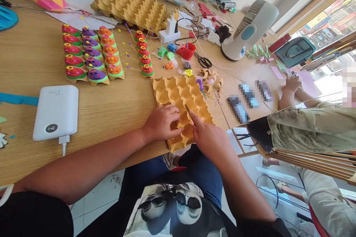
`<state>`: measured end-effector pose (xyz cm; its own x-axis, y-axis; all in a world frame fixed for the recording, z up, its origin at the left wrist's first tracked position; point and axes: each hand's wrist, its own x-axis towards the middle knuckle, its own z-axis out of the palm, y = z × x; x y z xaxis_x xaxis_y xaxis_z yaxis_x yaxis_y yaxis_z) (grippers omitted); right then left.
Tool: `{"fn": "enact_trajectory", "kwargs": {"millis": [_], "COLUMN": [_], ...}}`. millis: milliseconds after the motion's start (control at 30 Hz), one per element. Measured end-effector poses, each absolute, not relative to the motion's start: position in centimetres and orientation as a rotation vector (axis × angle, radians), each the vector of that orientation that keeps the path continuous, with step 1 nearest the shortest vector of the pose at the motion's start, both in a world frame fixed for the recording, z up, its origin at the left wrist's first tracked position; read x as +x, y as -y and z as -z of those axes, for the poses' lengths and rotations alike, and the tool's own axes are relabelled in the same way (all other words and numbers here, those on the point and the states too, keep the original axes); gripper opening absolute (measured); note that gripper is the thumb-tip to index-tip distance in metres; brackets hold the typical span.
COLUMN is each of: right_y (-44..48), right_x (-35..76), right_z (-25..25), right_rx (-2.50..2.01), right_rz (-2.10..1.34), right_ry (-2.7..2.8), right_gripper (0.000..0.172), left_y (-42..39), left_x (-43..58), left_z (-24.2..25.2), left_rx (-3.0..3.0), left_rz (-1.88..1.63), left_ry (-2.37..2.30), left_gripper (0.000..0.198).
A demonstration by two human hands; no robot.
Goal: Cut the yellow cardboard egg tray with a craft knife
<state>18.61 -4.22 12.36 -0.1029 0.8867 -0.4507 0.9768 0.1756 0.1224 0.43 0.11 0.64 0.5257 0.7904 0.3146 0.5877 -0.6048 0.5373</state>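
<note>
A yellow-brown cardboard egg tray [176,90] lies in front of me, its near end jutting past the table edge. My left hand [162,122] grips the tray's left side with bent fingers over the cups. In my right hand [210,139] is a knife [187,109], index finger stretched along it; its dark tip rests among the tray's cups. Most of the knife is hidden by the hand. Beyond the tray, painted egg-cup strips in red [73,59], purple [96,59] and orange [112,53] stand in rows, with another red strip [143,53] to their right.
A white power bank [55,113] is on the left. A second egg tray [130,5] lies at the back. Cut cup scraps [214,79], scissors [203,60], a red cup [189,51] and a fan [250,29] are to the right. Another person's hands [290,85] are at far right.
</note>
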Motion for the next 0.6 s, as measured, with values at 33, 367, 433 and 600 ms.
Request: {"fn": "enact_trajectory", "kwargs": {"millis": [33,367,433,600], "right_y": [4.5,3.0,2.9,4.7], "right_x": [18.6,18.3,18.5,18.7], "right_z": [-12.5,-12.5,-12.6,-12.7], "right_rx": [1.750,1.737,1.741,1.723], "right_rz": [0.288,0.365,0.374,0.308], "right_ry": [-2.028,-2.054,-2.054,-1.987], "right_gripper": [0.059,0.058,0.058,0.058], "left_y": [-0.1,-0.2,-0.1,-0.1], "left_x": [0.4,0.5,0.5,0.5], "left_z": [-0.7,-0.5,-0.5,-0.4], "left_rx": [2.400,2.404,2.408,2.400], "left_rz": [-0.760,-0.774,-0.767,-0.776], "left_ry": [-1.133,-1.128,-1.133,-1.151], "left_gripper": [0.027,0.028,0.028,0.027]}}
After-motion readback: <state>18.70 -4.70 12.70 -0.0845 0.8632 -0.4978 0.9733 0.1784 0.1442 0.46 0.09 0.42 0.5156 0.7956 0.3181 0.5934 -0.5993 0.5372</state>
